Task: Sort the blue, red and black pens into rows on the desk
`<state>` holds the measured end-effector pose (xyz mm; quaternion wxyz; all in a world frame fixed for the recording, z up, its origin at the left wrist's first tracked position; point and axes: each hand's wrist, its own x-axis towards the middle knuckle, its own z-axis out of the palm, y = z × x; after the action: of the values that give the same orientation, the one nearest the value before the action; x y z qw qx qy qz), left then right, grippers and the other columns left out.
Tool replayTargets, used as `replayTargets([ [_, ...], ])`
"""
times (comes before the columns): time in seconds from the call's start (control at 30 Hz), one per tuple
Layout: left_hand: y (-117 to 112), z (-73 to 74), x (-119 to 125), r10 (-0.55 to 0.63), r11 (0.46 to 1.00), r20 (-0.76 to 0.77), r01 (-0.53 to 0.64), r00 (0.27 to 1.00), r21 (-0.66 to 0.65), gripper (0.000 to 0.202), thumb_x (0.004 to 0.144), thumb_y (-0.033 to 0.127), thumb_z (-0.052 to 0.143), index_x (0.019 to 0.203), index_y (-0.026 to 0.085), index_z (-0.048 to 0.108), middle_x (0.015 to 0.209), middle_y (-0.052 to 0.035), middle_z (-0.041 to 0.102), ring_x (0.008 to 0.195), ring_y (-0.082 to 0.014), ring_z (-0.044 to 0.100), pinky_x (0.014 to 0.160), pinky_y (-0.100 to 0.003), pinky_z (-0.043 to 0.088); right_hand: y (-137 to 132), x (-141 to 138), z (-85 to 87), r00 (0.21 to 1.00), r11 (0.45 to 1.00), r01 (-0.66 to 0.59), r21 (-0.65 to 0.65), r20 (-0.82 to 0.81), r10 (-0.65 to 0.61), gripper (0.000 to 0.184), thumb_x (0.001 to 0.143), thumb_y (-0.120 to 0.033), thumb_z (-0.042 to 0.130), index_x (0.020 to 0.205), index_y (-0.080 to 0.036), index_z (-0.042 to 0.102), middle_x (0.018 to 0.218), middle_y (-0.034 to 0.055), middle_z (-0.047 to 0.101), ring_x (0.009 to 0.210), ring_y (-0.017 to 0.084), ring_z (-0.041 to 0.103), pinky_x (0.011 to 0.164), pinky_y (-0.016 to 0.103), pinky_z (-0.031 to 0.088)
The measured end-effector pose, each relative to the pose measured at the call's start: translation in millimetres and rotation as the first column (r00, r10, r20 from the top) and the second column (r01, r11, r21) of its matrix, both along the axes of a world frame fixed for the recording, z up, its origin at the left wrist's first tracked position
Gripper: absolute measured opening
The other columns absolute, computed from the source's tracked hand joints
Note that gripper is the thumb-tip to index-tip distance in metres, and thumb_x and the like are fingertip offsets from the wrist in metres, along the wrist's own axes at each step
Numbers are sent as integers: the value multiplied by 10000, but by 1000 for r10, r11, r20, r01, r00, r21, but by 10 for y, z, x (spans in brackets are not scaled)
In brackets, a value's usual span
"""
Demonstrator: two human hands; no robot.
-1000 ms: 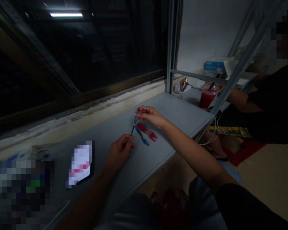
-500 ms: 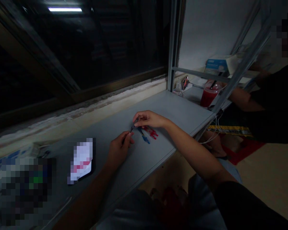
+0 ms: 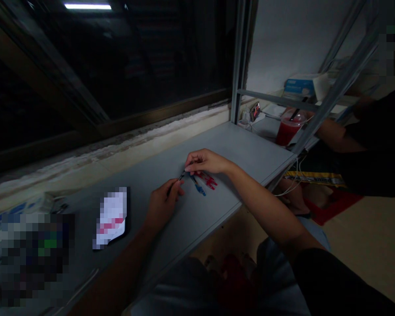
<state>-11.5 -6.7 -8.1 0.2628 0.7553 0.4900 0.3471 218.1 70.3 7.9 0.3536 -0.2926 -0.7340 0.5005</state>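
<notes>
A dark pen (image 3: 181, 176) is held at both ends, clear of the other pens and slanted between the two hands. Its lower end is gripped by the curled fingers of the left hand (image 3: 163, 199); its upper end is pinched between the thumb and fingertips of the right hand (image 3: 204, 161). Whether the pen is in one piece or parted cannot be told, as its ends are covered and the light is dim.

The step in hand is judged to be two-handed work on this pen. For any further turn or pull, both grips would need to be kept firm and in line.

Just beside the right hand, a blue pen (image 3: 200, 190) and some red pens (image 3: 210, 181) are laid on the desk (image 3: 230, 142), their far ends partly hidden by that hand. The number of red ones cannot be made out.

Farther out, a lit phone (image 3: 113, 217) is set to the left of the left hand. Beyond the frame (image 3: 329, 98) on the right, a red drink (image 3: 287, 131) is seen near a co-worker's arm (image 3: 331, 133), with a blue box (image 3: 296, 87) behind.
</notes>
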Motion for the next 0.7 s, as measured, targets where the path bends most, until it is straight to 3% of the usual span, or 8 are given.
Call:
replayTargets([
  [0.1,-8,9,4,0,1000,3,0,1000,-9,405,998,499,490,1057,181,732,727,-1,699,593,-152,601,624,-265,495,4,1,-7,995,998,56,22,78,-57,491,953,-573,673,715,-148,603,541,-22,594,456,77,498,500,208,400],
  [0.23,-13,6,5,14,1000,13,-14,1000,-8,422,1007,507,477,1067,182,740,722,-4,701,583,-153,598,611,-262,495,18,16,-13,1000,1000,9,16,1,-9,388,894,-520,758,889,-146,650,685,-6,697,520,84,547,534,209,438],
  [0.37,-10,-7,4,-12,1000,-45,13,999,11,433,1006,515,474,1059,187,752,713,-2,706,569,-154,594,604,-265,484,16,38,-17,983,997,48,55,173,-56,529,960,-602,634,702,-141,613,510,-16,595,465,88,497,533,228,415],
  [0.43,-9,-7,5,3,1000,-69,-1,998,29,438,1001,521,478,1056,189,758,719,-3,713,563,-155,596,607,-269,481,11,41,-14,978,997,60,57,197,-70,547,959,-621,622,704,-137,618,506,-18,587,457,85,483,521,229,394],
  [0.57,-18,15,0,33,999,-62,-32,998,18,459,1003,529,465,1081,183,757,708,-3,710,539,-157,586,578,-264,468,12,43,-3,993,1000,-24,7,115,24,487,892,-610,718,780,-148,612,599,-22,631,488,83,501,503,220,379],
  [0.7,-30,31,-27,40,998,-111,-35,993,53,430,1011,514,472,1070,201,761,723,0,712,564,-155,600,617,-260,479,9,44,5,991,997,-72,26,113,69,535,928,-625,675,684,-160,571,511,-51,536,463,70,437,492,217,342],
])
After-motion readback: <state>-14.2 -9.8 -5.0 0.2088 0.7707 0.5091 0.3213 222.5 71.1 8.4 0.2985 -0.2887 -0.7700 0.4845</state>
